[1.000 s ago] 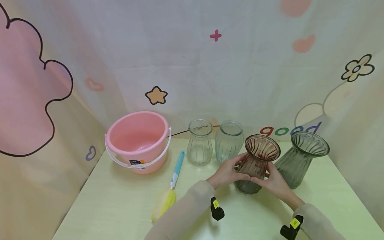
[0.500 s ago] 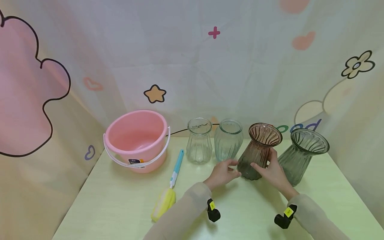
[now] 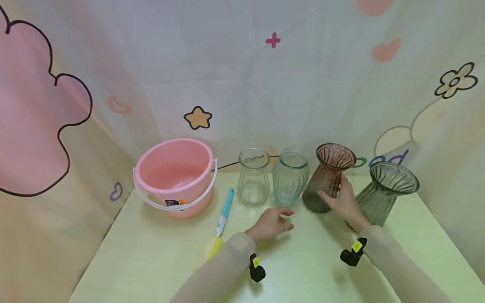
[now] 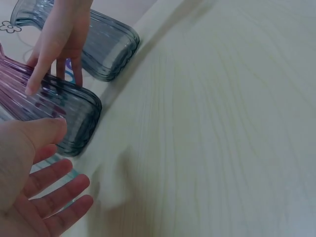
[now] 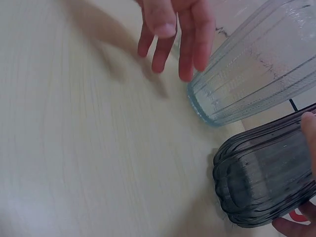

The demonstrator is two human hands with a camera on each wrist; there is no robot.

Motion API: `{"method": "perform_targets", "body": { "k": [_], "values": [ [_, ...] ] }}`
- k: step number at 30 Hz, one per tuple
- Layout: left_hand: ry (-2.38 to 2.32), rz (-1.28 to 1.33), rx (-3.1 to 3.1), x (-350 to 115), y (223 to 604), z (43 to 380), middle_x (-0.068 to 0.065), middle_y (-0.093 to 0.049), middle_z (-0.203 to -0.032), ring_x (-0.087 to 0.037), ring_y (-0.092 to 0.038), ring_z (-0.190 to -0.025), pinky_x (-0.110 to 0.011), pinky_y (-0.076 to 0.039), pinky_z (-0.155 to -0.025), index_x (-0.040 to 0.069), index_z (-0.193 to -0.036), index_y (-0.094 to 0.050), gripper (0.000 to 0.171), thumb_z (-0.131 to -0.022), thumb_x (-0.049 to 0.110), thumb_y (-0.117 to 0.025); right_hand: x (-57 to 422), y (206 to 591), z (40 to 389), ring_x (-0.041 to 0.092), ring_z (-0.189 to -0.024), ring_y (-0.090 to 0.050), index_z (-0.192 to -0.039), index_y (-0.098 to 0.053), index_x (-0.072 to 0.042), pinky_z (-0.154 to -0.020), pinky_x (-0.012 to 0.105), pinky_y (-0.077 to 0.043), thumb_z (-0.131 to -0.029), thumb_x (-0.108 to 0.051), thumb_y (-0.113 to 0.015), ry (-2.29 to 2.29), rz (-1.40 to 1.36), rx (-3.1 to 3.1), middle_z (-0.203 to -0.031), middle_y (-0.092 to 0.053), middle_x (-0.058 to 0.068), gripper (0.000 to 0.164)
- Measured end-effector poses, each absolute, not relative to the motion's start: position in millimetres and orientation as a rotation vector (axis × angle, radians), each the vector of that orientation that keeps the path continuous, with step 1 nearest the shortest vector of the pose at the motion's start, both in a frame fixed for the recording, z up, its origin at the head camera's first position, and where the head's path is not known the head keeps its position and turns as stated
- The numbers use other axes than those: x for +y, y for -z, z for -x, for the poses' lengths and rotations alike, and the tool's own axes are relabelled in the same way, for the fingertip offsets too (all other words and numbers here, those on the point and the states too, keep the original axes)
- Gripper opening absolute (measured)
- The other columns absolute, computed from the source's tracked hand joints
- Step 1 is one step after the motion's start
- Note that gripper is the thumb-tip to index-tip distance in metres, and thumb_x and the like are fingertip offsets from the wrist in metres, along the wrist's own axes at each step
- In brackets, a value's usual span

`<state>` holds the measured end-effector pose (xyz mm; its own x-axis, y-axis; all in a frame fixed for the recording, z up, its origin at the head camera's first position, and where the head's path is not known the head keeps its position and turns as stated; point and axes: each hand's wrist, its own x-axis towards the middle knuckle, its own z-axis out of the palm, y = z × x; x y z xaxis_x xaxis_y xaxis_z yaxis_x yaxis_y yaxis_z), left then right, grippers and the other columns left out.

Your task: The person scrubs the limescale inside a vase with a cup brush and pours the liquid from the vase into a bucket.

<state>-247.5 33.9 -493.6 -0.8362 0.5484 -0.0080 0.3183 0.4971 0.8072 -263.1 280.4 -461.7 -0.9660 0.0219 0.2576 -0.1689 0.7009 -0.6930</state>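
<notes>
My right hand [image 3: 346,205] grips a ribbed glass vase [image 3: 320,193], reddish-brown at its flared mouth and smoky grey toward its base. The thumb is on the vase's near side and the fingers go round its right side. The right wrist view has the vase's scalloped grey base [image 5: 242,182] low over the wooden surface. My left hand [image 3: 270,225] is off the vase, to its lower left, with fingers spread and relaxed. Right behind that hand stands a pale blue-green glass vase [image 3: 291,183]. A grey-green flared vase [image 3: 382,198] is partly hidden by my right hand.
A clear glass vase [image 3: 254,185] stands left of the blue-green one. Farther left is a pink bucket [image 3: 189,206] with a white handle. A blue-handled brush [image 3: 226,206] with a yellow head lies on the table [image 3: 144,252], partly under my left sleeve. A patterned curtain [image 3: 235,97] hangs behind.
Both hands held the reddish-brown vase; my left hand has let go and drawn away left and down. My right hand has moved the vase back, in line with the glass vases.
</notes>
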Motion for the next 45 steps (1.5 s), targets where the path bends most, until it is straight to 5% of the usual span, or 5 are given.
{"method": "perform_targets", "body": {
  "k": [13,28,36,40,45],
  "values": [
    [-1.273,-0.700,2.477,28,496,248,-0.006,-0.063,-0.116,-0.014,-0.064,-0.093,-0.019,-0.049,-0.075,0.009,-0.120,-0.058,0.039,-0.083,0.020,-0.066,281,467,257,0.048,-0.121,-0.036,-0.145,0.000,0.002,-0.092,0.061,-0.034,-0.086,-0.033,-0.062,-0.998,-0.043,-2.698,-0.138,-0.029,0.035,0.093],
    [-1.417,-0.750,2.380,48,497,243,-0.009,-0.062,-0.115,-0.007,-0.062,-0.087,-0.016,-0.048,-0.070,0.007,-0.118,-0.059,0.038,-0.083,0.019,-0.066,283,456,180,0.035,-0.097,-0.057,-0.120,-0.053,-0.002,-0.078,0.050,-0.043,-0.085,-0.020,-0.064,-0.848,0.030,-2.488,-0.112,-0.058,0.018,0.041],
    [-1.395,-0.819,2.389,62,490,242,-0.009,-0.062,-0.115,-0.008,-0.062,-0.088,-0.015,-0.048,-0.070,0.006,-0.118,-0.058,0.037,-0.084,0.018,-0.065,307,451,158,-0.002,-0.088,-0.050,-0.111,-0.059,-0.003,-0.073,0.009,-0.038,-0.079,-0.014,-0.069,-0.840,0.204,-2.333,-0.102,-0.062,0.011,0.035],
    [-1.394,-0.846,2.382,67,486,242,-0.010,-0.061,-0.116,-0.009,-0.062,-0.089,-0.015,-0.048,-0.070,0.006,-0.119,-0.058,0.037,-0.085,0.018,-0.065,324,449,156,-0.016,-0.084,-0.037,-0.116,-0.055,-0.002,-0.069,0.003,-0.033,-0.078,-0.014,-0.069,-0.886,0.335,-2.262,-0.104,-0.057,0.010,0.042],
    [-1.394,-0.859,2.369,73,483,241,-0.007,-0.061,-0.116,-0.008,-0.062,-0.090,-0.014,-0.048,-0.070,0.007,-0.120,-0.058,0.038,-0.085,0.018,-0.065,345,448,162,0.017,-0.101,-0.051,-0.134,-0.040,-0.004,-0.070,0.012,-0.033,-0.080,-0.021,-0.068,-0.964,0.417,-2.333,-0.122,-0.049,0.015,0.064]
  ]
}}
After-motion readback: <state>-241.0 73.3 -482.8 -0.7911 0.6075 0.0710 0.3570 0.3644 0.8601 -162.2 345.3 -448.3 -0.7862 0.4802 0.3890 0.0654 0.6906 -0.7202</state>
